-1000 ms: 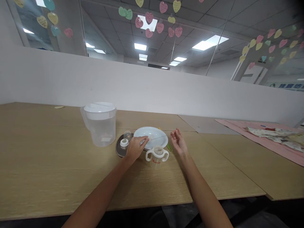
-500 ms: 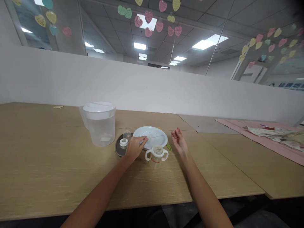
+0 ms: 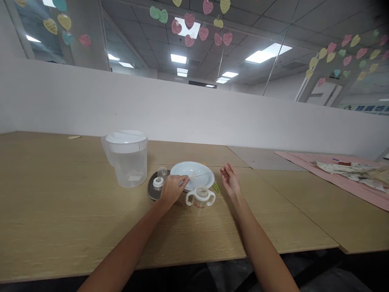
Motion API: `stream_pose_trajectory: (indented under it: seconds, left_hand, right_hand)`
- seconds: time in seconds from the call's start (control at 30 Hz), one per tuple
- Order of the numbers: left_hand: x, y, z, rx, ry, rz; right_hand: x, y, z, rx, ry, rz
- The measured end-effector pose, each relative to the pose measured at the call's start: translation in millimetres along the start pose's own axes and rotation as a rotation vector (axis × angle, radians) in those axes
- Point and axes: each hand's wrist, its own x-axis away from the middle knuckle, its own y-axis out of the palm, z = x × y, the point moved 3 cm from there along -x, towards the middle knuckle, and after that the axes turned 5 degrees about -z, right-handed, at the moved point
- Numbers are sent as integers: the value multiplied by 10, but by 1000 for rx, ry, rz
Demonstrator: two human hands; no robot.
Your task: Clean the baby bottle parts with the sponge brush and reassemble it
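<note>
Over the left rim of a white plate [image 3: 191, 167], my left hand [image 3: 174, 189] pinches the end of a thin, clear straw-like piece [image 3: 200, 175] that points right across the plate. My right hand [image 3: 230, 180] is raised to the right of the plate, palm up with curled fingers apart, and nothing shows in it. In front of the plate stands a clear bottle [image 3: 199, 206] with two white handles, its top uncovered. Left of my left hand, a dark round tray [image 3: 151, 192] holds a white ring with a teat [image 3: 158, 182] and a clear cap [image 3: 162, 173].
A clear pitcher [image 3: 130, 166] with a white lid stands on the left. Behind the plate's right side lies a green-handled tool [image 3: 216, 187]. A pink cloth [image 3: 328, 174] with packets covers the far right. The white wall [image 3: 182, 117] borders the table's back.
</note>
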Motion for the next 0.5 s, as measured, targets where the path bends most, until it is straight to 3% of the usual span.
stream_pose_trajectory:
  seconds: [0.5]
  left_hand:
    - [0,13,-15,-47,31,28]
  right_hand:
    - [46,56,-18,27,14,21]
